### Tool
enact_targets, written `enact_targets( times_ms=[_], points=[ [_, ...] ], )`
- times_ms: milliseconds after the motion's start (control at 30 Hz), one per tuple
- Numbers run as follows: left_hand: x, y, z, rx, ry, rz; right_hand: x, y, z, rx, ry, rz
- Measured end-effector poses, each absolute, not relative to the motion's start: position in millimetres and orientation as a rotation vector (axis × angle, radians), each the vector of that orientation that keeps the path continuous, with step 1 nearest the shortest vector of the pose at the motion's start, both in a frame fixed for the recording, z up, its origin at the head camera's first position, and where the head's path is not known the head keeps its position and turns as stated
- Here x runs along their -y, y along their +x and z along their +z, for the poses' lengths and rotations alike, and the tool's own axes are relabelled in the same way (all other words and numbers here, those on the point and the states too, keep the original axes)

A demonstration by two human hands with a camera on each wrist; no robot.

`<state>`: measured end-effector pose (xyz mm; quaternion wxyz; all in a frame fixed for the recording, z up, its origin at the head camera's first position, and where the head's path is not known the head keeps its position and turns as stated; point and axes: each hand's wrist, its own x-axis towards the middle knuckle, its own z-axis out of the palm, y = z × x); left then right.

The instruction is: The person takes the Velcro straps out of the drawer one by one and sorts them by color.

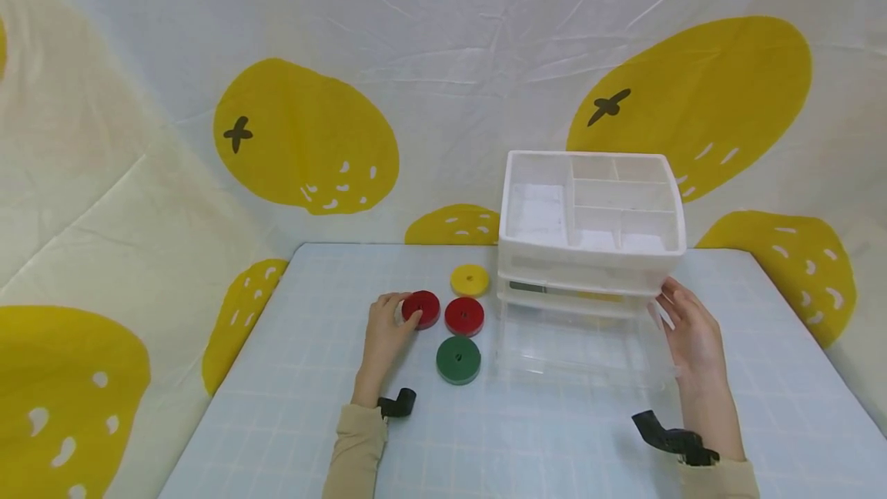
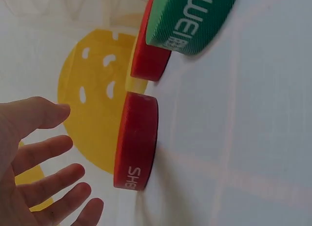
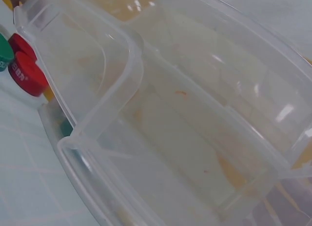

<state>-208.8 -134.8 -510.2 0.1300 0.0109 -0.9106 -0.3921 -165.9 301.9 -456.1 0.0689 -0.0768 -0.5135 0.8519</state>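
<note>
My left hand is at the left red roll of tape, thumb and fingers spread on its near side. The left wrist view shows a gap between my fingers and that red roll, which has white letters on its edge. Beside it lie a second red roll, a green roll and a yellow roll. My right hand is at the right side of the white drawer box, fingers loosely bent near its lower corner. A clear drawer juts from the box's bottom.
The box top has several open compartments. A pale checked cloth covers the table. Behind stands a white curtain with yellow fruit prints. In the right wrist view the clear plastic drawer fills most of the picture.
</note>
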Motion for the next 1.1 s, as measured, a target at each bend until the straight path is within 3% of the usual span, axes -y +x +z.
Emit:
enact_targets(
  times_ms=[267, 1100],
  points=[
    [115, -195, -496, 2.712, -0.021, -1.146, -304, -167, -459, 1.556, -0.258, 2.544],
    [50, -144, -445, 2.296, -0.651, -1.453, -302, -169, -461, 1.53, -0.257, 2.55]
  ],
)
